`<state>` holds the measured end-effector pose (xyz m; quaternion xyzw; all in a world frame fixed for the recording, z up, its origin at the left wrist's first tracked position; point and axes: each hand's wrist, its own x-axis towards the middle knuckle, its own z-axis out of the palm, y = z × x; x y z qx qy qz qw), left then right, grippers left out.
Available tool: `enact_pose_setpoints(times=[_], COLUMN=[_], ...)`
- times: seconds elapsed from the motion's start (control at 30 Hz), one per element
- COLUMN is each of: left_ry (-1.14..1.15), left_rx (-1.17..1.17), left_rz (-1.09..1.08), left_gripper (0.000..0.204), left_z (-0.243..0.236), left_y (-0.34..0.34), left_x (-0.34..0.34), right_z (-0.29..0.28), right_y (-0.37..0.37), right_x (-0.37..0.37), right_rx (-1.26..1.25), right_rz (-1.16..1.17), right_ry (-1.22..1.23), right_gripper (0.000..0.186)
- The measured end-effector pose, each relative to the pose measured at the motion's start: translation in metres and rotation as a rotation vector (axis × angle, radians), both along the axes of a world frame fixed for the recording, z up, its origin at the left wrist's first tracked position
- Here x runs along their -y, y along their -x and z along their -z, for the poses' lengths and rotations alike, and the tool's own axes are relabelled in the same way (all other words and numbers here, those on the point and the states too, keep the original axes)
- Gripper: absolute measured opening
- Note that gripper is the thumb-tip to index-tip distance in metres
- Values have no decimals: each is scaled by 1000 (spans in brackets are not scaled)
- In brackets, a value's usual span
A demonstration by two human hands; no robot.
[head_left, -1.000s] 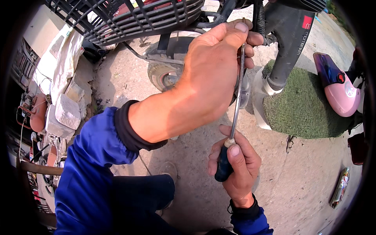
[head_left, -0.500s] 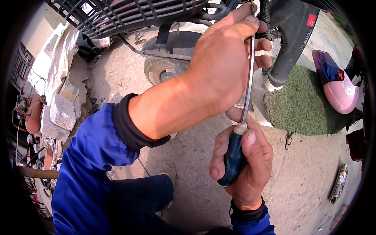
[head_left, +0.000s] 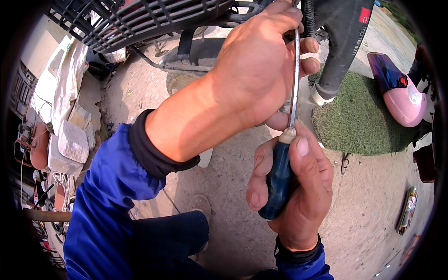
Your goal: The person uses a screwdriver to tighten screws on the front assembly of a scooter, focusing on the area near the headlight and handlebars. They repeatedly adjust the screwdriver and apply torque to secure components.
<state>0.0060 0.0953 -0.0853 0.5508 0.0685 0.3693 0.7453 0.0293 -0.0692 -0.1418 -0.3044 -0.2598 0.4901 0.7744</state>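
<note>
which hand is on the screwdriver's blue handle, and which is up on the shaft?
The right hand grips the blue handle; the left hand steadies the metal shaft higher up.

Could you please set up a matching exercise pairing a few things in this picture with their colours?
Things:
1. screwdriver handle
2. scooter body panel
3. grass mat
4. basket

Colours:
a. green
b. black
c. dark blue
d. pink

Pairs: 1-c, 2-d, 3-a, 4-b. The right hand grips the screwdriver handle; the left hand steadies its metal shaft.
</note>
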Motion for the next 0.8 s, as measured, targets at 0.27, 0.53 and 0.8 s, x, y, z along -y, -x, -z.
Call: enact_pose_setpoints(times=[0.27,0.53,0.8], left_ry=[-11,-23,-33], left_rx=[-35,-58,-86], left_rz=[37,46,49], left_gripper=[27,28,28], left_z=[-2,-3,-6], left_y=[0,1,4], left_x=[-3,-3,-3], right_z=[-10,-15,-16], right_y=[-5,-7,-10], right_x=[0,-1,-1], right_rx=[-38,-49,-79], right_rz=[-18,-32,-75], right_ry=[21,17,-24], right_gripper=[50,49,48])
